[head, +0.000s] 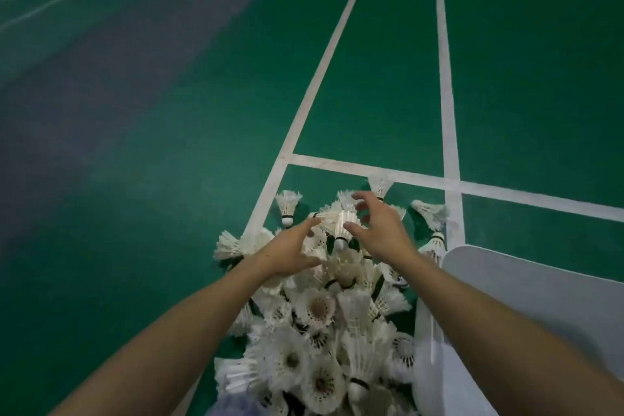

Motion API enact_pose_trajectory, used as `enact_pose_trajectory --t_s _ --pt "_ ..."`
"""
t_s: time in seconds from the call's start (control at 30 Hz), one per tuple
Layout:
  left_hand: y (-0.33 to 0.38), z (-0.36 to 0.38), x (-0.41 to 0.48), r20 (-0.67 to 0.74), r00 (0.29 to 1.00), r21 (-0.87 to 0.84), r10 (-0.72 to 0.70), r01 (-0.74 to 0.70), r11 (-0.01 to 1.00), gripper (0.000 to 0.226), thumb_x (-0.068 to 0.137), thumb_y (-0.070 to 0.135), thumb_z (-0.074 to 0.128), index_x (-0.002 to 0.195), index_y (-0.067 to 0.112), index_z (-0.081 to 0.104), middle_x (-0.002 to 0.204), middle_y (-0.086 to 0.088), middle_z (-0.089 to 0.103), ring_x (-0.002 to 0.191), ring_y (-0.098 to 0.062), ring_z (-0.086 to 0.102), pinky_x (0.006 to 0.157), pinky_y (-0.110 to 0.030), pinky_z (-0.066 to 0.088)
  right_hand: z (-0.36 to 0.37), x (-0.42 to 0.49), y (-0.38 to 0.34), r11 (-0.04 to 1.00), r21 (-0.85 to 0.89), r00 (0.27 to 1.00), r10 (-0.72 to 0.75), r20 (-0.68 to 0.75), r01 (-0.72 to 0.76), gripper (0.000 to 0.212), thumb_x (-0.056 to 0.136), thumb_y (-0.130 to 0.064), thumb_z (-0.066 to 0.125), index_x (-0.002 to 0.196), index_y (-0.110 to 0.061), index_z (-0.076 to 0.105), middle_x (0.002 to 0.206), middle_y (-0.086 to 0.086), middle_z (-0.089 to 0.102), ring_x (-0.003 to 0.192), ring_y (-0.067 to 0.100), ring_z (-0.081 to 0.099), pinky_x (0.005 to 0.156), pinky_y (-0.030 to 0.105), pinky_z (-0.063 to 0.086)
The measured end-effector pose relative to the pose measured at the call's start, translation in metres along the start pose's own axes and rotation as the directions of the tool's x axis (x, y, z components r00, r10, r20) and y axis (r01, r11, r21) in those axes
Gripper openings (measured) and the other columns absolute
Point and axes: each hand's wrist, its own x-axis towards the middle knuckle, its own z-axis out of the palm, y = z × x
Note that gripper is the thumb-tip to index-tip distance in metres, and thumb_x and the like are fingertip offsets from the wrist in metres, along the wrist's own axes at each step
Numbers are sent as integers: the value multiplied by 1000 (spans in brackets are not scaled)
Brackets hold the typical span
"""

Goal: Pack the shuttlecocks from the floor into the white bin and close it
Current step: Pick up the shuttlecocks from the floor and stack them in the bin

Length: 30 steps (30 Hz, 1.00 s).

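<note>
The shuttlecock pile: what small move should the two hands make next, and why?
Probably bring both hands together to scoop up the shuttlecocks between them. The left hand and the right hand hover open on either side of the far end of the shuttlecock pile and appear to hold nothing. The white bin stands just to the right of the pile.

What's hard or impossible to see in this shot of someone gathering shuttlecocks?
- White bin, head view: cut off by the right and bottom edges; its inside does not show.
- Pile of shuttlecocks: the bottom edge cuts it off and the top ones bury others, so there is no way to count them.
- Left hand: its back hides the fingers, so its grip is unclear.
- Court floor, upper left: blurred.
</note>
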Motion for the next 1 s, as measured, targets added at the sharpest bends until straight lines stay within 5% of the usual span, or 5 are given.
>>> enact_pose_trajectory --t_s 0.27,0.5,0.73,0.8,1.0 --pt "-16 8 17 12 1000 -100 6 -5 995 64 82 16 73 137 30 41 94 5 63 89 -12 62 85 -34 54 34 32 15 982 -184 994 53 100 -34 74 86 -28 71 147 -31 29 152 0 36 135 22 40 110 40 36" --pt "-20 12 17 163 986 2 19 -20 1000 57 83 34 72 134 31 48 122 4 58 97 -8 56 87 -26 48 35 34 22 976 -178 983 147 106 -126 64 81 -27 76 135 -27 42 135 8 43 114 27 53 95 36 44" --pt "-13 -1 13 -27 997 -143 -69 64 988 32 75 10 80 103 18 66 100 1 68 87 -10 64 83 -26 55 2 17 16 987 -135 991 97 88 -85 17 86 -25 72 84 -19 56 83 -2 55 76 16 50 56 22 35" --pt "-6 -11 6 -55 994 -193 -97 84 978 29 75 8 79 98 19 65 95 2 68 88 -12 65 83 -26 55 -14 8 11 993 -102 997 57 47 -52 31 87 -26 70 68 -21 46 68 -7 49 65 13 46 51 22 30" --pt "35 -54 -17 -191 974 -283 -123 66 957 29 76 3 75 100 15 64 94 0 66 89 -12 65 81 -26 55 -74 -26 0 999 -6 997 -44 -55 44 20 86 -23 72 95 -21 54 85 -8 57 79 13 56 66 23 44"
